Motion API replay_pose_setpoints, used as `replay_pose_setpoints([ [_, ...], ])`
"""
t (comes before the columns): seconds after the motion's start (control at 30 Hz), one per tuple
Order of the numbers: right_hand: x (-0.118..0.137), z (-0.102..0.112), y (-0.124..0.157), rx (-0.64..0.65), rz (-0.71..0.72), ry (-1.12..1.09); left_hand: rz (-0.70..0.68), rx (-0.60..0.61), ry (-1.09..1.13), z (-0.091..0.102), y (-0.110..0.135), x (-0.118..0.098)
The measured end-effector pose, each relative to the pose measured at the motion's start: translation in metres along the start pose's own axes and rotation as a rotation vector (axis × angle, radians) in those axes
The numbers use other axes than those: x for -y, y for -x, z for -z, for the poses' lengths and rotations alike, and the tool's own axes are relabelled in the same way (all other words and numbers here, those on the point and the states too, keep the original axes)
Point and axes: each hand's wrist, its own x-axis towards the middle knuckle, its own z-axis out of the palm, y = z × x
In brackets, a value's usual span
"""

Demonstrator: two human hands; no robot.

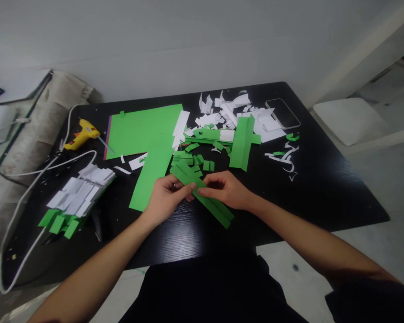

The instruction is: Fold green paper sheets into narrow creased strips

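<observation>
A folded green paper strip (217, 207) is held slantwise above the front of the table. My left hand (168, 195) pinches it near its middle, thumb on top. My right hand (227, 190) grips the same strip from the other side, thumb and forefinger closed on its edge. Small folded green paper pieces (188, 159) lie just behind the strip. Another creased green strip (241, 143) rests behind my right hand. A long green sheet (151, 179) lies by my left hand, touching the large green sheet (141, 128).
White paper scraps (222, 114) heap at the back, beside a phone (283, 113). A yellow glue gun (82, 135) with a white cable (11, 224) lies left. Nearer stands a layered white-and-green paper piece (77, 195). The black table (306, 193) ends at the right, near a white stool (348, 119).
</observation>
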Motion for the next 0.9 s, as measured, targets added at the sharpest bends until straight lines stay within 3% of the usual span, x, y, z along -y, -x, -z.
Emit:
replay_pose_setpoints([
  [0.23, 0.001, 0.000, 0.001, 0.012, -0.033, 0.003, -0.070, -0.138, 0.009, 0.012, -0.005, -0.004],
  [0.5, 0.004, 0.000, 0.001, 0.032, -0.042, -0.023, -0.141, -0.210, 0.089, 0.024, -0.009, 0.007],
  [0.73, 0.000, -0.002, 0.003, 0.038, -0.013, 0.010, -0.117, -0.144, 0.038, 0.023, -0.009, 0.003],
  [0.9, 0.000, -0.008, 0.002, -0.024, 0.050, 0.005, -0.063, 0.009, 0.009, 0.008, -0.003, -0.002],
])
